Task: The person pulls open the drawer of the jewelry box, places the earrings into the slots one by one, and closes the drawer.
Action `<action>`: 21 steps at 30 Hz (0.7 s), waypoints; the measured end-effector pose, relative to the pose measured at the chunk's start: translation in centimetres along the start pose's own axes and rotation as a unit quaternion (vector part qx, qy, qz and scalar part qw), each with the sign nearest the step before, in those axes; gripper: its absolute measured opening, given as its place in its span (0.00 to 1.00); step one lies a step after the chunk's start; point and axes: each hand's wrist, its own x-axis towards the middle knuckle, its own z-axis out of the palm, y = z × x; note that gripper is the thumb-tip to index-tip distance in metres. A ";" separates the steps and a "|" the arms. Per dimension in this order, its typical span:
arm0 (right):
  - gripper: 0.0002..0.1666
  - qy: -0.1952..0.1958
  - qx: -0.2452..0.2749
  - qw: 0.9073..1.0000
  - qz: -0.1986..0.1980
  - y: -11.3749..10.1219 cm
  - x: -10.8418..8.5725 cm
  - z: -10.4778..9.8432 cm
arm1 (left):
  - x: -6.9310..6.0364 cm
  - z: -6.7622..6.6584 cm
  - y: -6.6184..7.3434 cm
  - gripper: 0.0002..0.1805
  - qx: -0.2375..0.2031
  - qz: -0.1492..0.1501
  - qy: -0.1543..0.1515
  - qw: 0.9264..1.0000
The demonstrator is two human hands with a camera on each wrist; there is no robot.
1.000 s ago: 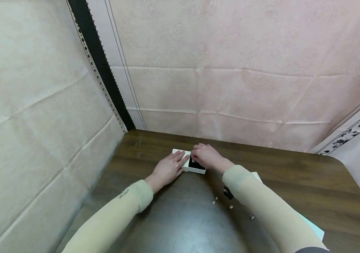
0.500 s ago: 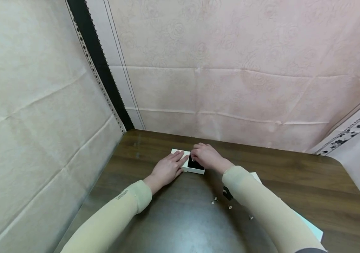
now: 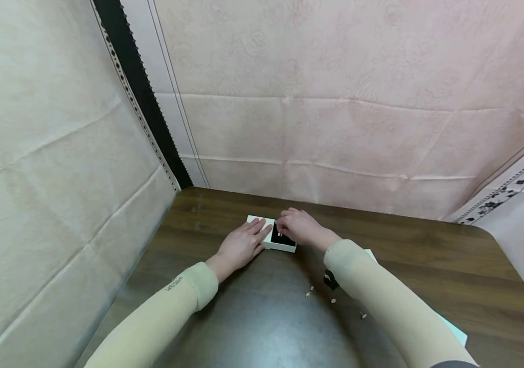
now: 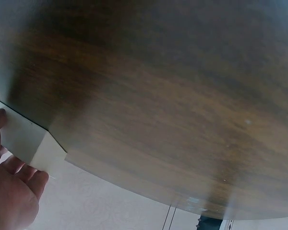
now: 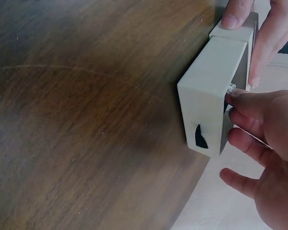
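A small white drawer-style jewelry box (image 3: pixel 281 247) lies on the table, slid partly out so that its black inside shows. My left hand (image 3: pixel 242 243) holds the sleeve end, fingers laid across the top and thumb against the near side wall. Over the drawer, my right hand (image 3: pixel 303 227) pinches a tiny sparkly earring (image 5: pixel 232 87) between thumb and index finger, at the drawer's opening. A black pull tab (image 5: pixel 200 137) sticks out of the drawer's end wall in the right wrist view. The earring's lower part is hidden inside the drawer.
Several loose stud earrings (image 3: pixel 333 301) lie on the dark wooden table (image 3: pixel 262 322) nearer the front. Beside my right forearm is a small black item (image 3: pixel 331 279). A pale turquoise flat thing (image 3: pixel 455 329) is mostly hidden beneath that arm. Cloth-covered walls (image 3: pixel 344 128) border the table.
Both hands keep their places on the box, and the right fingers stay at the drawer. The head view has shifted very slightly.
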 end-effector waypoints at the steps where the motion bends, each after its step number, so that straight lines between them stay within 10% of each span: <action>1: 0.12 0.000 0.001 1.000 0.005 0.0 0.0 0.0 | 0.0 0.0 0.0 0.32 0.000 0.000 0.001 1.000; 21: 0.07 0.051 -0.065 0.996 0.015 0.4 0.2 0.9 | -0.1 0.2 -0.1 0.32 0.001 0.000 0.003 1.000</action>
